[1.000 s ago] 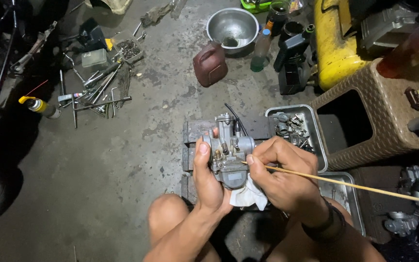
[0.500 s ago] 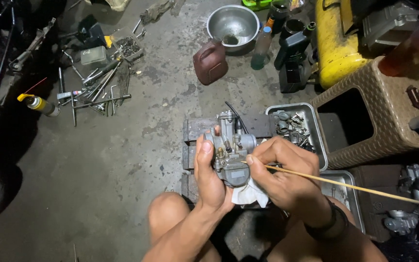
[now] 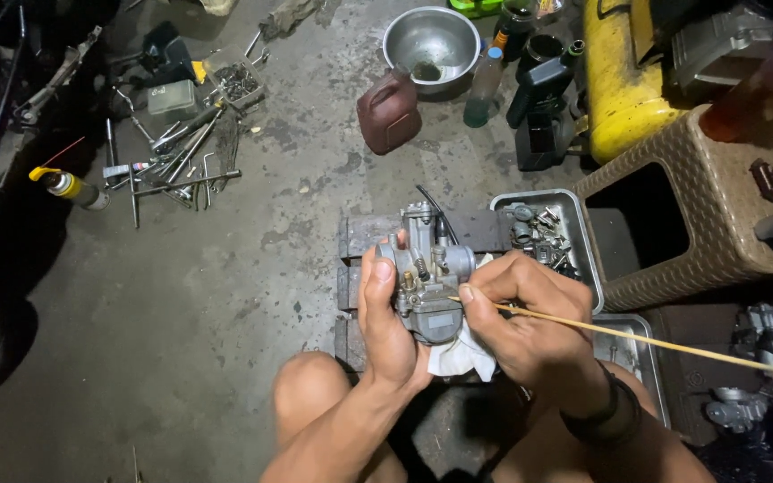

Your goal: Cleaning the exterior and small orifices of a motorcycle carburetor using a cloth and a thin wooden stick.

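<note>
My left hand (image 3: 388, 315) grips a grey metal carburetor (image 3: 426, 273) from its left side, thumb along the body. My right hand (image 3: 530, 326) pinches a long thin yellow stick (image 3: 664, 343) whose tip touches the carburetor's right side; the stick runs off to the right. A white cloth (image 3: 460, 356) is bunched under the carburetor between both hands. A black hose sticks up from the carburetor's top. My knees are below the hands.
Behind the hands, a metal tray (image 3: 574, 215) of small parts sits on the concrete floor. Farther back are a steel bowl (image 3: 431, 40), a dark red jug (image 3: 388, 112), bottles and a yellow tank (image 3: 619, 80). A brown woven stool (image 3: 700, 215) stands right; scattered tools (image 3: 176, 148) lie left.
Hands and carburetor stay in nearly the same place; the stick's tip has shifted only slightly against the carburetor.
</note>
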